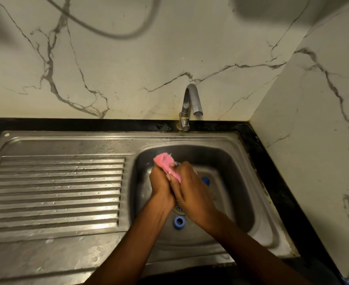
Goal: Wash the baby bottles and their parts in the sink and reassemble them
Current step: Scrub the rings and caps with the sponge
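Head view: a dull, water-beaded steel sink (210,138) sits in a black worktop (66,124), with a ribbed drainboard (56,188) on the left and a rounded basin on the right. A curved metal tap (192,103) stands at the far rim. Over the basin the left hand (162,186) and right hand (192,194) press together, both clamped round a soft, crumpled pink cloth (166,163); whatever it wraps is hidden. A blue plastic ring (179,222) lies on the basin floor beside the drain. Another blue part (206,181) shows past the right hand, mostly covered.
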